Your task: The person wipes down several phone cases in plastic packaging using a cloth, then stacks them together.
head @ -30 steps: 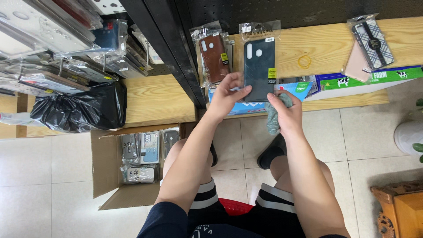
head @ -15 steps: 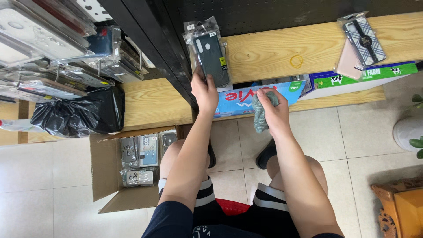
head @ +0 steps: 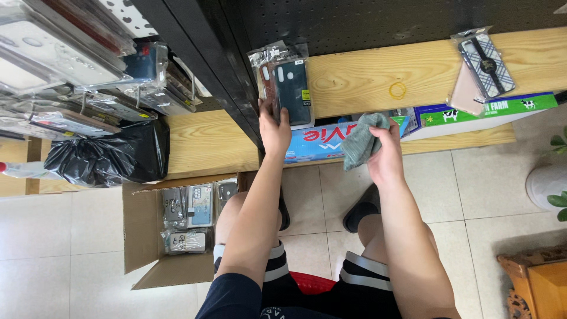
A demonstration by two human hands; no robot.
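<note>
— What is the left hand doing?

— It is resting on the bottom edge of two phone cases in clear bags. They are lying on the wooden shelf, right up against the black post. The fingers are curling onto the bags, but I cannot tell if they are really pinching them or only pressing.

— And the right hand?

— It is closing around a bunched grey cloth — holding it just in front of the shelf's edge, above the blue box.

— Anything else lying near?

— A yellow rubber band is sitting on the shelf, two more cases are lying further right, and a cardboard box of cases is standing open on the tiled floor.
</note>
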